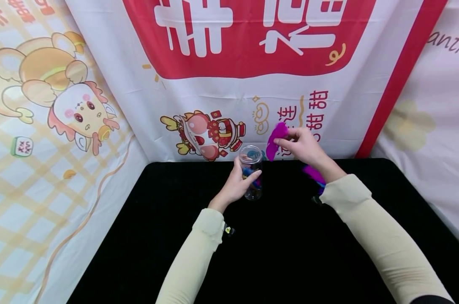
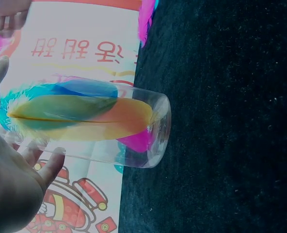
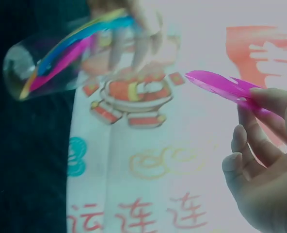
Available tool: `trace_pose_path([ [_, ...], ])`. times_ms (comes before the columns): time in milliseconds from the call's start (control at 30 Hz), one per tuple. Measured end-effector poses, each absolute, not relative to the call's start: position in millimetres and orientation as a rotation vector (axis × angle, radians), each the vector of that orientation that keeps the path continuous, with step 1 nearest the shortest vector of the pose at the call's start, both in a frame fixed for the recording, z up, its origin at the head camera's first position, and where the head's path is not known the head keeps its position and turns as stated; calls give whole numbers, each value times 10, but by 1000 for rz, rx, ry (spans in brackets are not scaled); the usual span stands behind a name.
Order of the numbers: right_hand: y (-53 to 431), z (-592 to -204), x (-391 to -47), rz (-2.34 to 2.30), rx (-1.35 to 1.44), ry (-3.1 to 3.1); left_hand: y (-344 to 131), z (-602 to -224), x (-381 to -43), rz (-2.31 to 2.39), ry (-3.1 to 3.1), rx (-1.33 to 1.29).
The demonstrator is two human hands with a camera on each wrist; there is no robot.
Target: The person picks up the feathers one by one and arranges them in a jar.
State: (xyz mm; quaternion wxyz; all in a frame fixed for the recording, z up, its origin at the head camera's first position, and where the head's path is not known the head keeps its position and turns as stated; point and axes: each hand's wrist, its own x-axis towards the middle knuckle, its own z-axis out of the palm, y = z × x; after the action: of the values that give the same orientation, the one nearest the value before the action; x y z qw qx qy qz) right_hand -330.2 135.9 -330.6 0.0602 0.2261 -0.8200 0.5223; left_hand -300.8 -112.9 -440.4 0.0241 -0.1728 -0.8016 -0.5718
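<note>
My left hand grips a clear jar around its side, mouth upward, near the table's back edge. Inside it the left wrist view shows a yellow-orange feather, a blue feather and a bit of magenta feather. To the right of the jar's mouth, my right hand pinches another magenta feather between thumb and finger. This feather is apart from the jar, with one end pointing down in the head view.
More magenta and blue feathers lie at the table's back right, partly hidden by my right wrist. Behind the black table hangs a printed white and red cloth. Patterned cloths also hang on the left and right.
</note>
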Motion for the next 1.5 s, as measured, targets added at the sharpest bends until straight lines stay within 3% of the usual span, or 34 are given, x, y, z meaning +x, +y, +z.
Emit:
trace_pose_path([
  [333,1077,-3081,-3230,1580,743,-2384,-1137,-4400,-3040,-1803,-2474,-558],
  [833,794,-3174,-3303,1462,903,-2386,-1186,-4229,-2977,-1873,-2579,-583],
  [1500,912,-3254,-3256,1375,952,-2491,-1130,-4395,-3009,-1783,-2487,-542],
])
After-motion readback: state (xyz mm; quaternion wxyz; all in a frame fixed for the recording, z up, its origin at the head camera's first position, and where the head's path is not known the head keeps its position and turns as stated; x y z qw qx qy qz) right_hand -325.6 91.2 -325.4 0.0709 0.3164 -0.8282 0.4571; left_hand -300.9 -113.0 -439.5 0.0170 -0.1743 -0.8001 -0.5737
